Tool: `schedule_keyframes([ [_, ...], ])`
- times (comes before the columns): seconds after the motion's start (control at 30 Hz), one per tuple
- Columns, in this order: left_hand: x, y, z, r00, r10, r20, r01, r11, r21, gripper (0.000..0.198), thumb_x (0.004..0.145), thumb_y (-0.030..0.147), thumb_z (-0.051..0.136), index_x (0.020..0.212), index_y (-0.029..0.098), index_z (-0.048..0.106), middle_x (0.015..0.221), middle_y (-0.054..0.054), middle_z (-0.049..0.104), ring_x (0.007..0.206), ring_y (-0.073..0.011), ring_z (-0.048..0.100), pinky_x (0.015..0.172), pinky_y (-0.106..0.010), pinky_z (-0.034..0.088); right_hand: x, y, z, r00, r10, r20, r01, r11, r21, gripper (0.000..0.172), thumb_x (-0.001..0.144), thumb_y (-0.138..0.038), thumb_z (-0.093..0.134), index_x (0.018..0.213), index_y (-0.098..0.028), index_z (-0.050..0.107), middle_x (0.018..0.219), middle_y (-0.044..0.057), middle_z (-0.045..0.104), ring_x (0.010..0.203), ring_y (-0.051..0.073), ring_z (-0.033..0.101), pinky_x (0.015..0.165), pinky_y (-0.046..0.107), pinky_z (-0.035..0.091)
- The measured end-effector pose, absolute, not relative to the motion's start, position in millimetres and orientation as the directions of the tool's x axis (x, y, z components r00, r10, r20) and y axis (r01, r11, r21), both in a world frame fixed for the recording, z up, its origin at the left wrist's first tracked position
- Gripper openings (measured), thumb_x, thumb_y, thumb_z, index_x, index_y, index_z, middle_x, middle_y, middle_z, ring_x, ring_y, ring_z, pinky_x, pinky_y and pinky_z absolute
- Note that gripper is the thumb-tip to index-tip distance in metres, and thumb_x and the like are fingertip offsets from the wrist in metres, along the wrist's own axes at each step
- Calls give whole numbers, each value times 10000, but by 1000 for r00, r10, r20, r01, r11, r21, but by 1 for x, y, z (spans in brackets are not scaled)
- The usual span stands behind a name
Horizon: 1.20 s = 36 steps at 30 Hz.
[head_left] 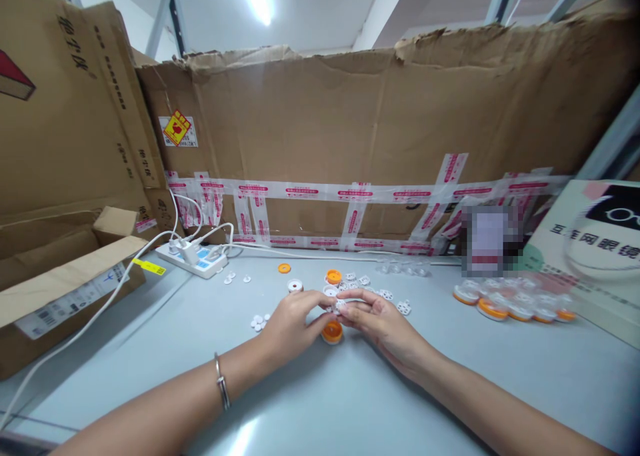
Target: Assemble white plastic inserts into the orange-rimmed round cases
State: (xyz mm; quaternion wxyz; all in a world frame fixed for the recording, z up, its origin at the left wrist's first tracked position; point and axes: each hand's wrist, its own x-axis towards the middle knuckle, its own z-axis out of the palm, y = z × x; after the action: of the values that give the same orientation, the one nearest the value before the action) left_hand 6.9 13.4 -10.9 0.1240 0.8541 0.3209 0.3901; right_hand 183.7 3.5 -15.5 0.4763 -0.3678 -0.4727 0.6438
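Between the fingertips of my left hand (300,319) and my right hand (375,319) is a small white plastic part (339,306), pinched from both sides. Its details are partly covered by the fingers. Just below it, an orange round case (332,332) with a white base sits on the table. Behind my hands stand another orange case (333,277) and a white ring-shaped piece (295,286). Several white perforated parts (385,295) lie beyond my right fingers. A cluster of small white discs (259,323) rests to the left of my left hand.
Orange and clear round cases (520,306) are grouped at the right, near a printed box (595,256). Clear covers (403,267) lie at the back. At the left are a power strip (200,259) with cables and an open cardboard box (65,289). Cardboard (300,129) walls the rear.
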Motion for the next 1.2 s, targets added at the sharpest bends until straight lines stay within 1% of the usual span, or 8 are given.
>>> schedule_keyframes([
  [0.07, 7, 13, -10, 474, 663, 580, 445, -748, 492, 132, 804, 170, 548, 924, 171, 603, 859, -43, 685, 800, -164, 630, 741, -292, 478, 184, 3, -15, -288, 958, -4, -265, -84, -961, 322, 624, -336, 746, 882, -184, 627, 781, 31, 696, 786, 175, 641, 826, 340, 443],
  [0.23, 8, 12, -9, 481, 663, 574, 444, -749, 492, 156, 786, 167, 562, 937, 167, 605, 857, -37, 676, 792, -156, 622, 738, -276, 478, 182, 1, -10, -288, 958, 1, -264, -78, -961, 254, 661, -346, 713, 835, -174, 643, 837, 35, 691, 784, 155, 631, 836, 326, 440],
  [0.47, 7, 13, -9, 482, 668, 568, 432, -744, 509, 170, 787, 158, 550, 950, 172, 597, 865, -36, 672, 798, -151, 621, 742, -277, 481, 182, 3, -10, -235, 972, -7, -262, -70, -962, 292, 593, -371, 750, 787, -172, 660, 818, 33, 685, 773, 156, 618, 818, 319, 441],
  [0.7, 7, 12, -10, 475, 666, 576, 446, -746, 495, 148, 782, 198, 573, 926, 169, 598, 840, -40, 672, 781, -159, 620, 732, -290, 481, 181, 0, -7, -242, 970, -26, -271, -93, -958, 272, 590, -362, 752, 760, -176, 650, 798, 25, 683, 757, 148, 618, 795, 294, 447],
  [0.93, 8, 13, -10, 479, 660, 579, 456, -750, 479, 110, 800, 224, 557, 880, 184, 621, 827, -33, 694, 756, -158, 630, 830, -336, 439, 180, 1, -9, -255, 967, 17, -225, -42, -973, 292, 613, -395, 733, 793, -187, 636, 749, 9, 680, 733, 162, 634, 778, 315, 471],
  [1.03, 7, 13, -8, 466, 691, 552, 452, -723, 523, 121, 821, 229, 533, 853, 179, 638, 787, -28, 700, 717, -148, 632, 760, -286, 457, 182, 3, -12, -266, 963, 46, -143, 8, -990, 309, 606, -379, 741, 827, -187, 642, 786, 24, 695, 777, 176, 638, 775, 314, 474],
  [1.1, 7, 13, -7, 472, 705, 529, 448, -709, 545, 148, 842, 220, 503, 824, 174, 643, 766, -24, 699, 692, -141, 627, 694, -252, 463, 182, 3, -13, -257, 966, 23, -103, -4, -995, 304, 591, -371, 750, 801, -176, 650, 742, 25, 698, 748, 174, 643, 760, 310, 478],
  [1.2, 7, 13, -6, 480, 721, 500, 439, -691, 574, 154, 844, 199, 488, 819, 167, 637, 754, -24, 694, 673, -136, 621, 653, -235, 466, 182, 4, -14, -232, 972, -29, -103, -54, -993, 311, 565, -383, 759, 764, -167, 655, 656, 14, 689, 677, 170, 648, 723, 314, 489],
])
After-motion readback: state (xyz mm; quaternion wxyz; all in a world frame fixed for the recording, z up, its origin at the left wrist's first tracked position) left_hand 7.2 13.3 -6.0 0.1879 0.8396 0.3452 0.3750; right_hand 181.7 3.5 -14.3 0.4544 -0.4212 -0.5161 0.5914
